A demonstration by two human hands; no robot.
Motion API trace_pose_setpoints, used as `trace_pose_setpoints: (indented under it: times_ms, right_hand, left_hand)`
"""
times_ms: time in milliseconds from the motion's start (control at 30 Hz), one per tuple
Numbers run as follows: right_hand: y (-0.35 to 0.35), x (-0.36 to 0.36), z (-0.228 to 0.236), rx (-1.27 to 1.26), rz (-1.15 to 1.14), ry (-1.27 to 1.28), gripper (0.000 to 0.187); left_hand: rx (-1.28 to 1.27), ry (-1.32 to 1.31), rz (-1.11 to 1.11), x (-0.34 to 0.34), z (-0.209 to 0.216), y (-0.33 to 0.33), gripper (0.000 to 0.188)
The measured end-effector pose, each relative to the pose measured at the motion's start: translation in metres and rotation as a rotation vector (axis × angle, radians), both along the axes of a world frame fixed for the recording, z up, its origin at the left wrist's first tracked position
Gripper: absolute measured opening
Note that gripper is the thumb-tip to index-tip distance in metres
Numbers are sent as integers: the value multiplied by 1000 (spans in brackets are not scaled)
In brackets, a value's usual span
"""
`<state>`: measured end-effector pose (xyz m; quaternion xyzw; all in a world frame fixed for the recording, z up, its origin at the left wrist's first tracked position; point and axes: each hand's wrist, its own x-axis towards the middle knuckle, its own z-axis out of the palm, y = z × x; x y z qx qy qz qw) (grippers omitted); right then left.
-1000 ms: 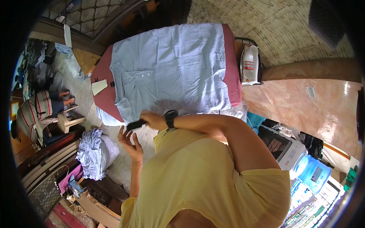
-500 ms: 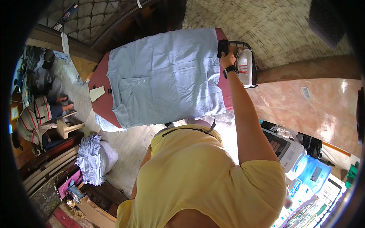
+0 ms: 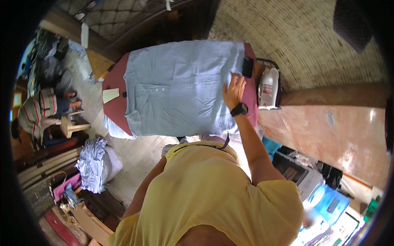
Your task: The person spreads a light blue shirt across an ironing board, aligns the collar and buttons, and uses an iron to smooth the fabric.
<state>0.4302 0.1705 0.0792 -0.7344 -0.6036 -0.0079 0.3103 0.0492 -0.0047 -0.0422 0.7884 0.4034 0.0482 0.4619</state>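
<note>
A light blue shirt (image 3: 180, 88) lies flat across a dark red board (image 3: 115, 76), its short buttoned placket and neck opening toward the left. My right hand (image 3: 234, 91), with a black watch at the wrist, rests on the shirt near its right edge. The fingers are stretched out and hold nothing. Just beyond the fingertips, a black phone-like object (image 3: 247, 67) lies at the board's right end. My left arm (image 3: 145, 186) hangs down along my side; its hand is hidden behind my yellow top.
A cream paper piece (image 3: 111, 95) lies on the board's left end. Right of the board, a white bottle (image 3: 269, 88) sits in a wire rack. Bundled clothes (image 3: 93, 166) stand on the floor at left. Another person (image 3: 41, 106) sits farther left, beside a stool (image 3: 72, 126).
My right hand has let go of the black object and moved left and toward me onto the shirt, fingers spreading. The view has shifted slightly.
</note>
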Motion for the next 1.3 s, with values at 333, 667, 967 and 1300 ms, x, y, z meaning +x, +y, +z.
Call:
trace_pose_setpoints:
  times_ms: [333,667,967,1300]
  right_hand:
    - [-35,-67,10,-81,398,182,49]
    - [-81,-204,-28,-939,1325,529,24]
    - [-99,-261,-92,-1077,1609,183,37]
    - [-107,-284,-119,-1131,1772,-8,40]
  left_hand:
    - [9,-60,36,6,2,-4,22]
    - [27,-91,101,8,3,-9,27]
    - [38,-103,129,-6,7,-27,32]
    - [40,-116,166,-18,4,-37,37]
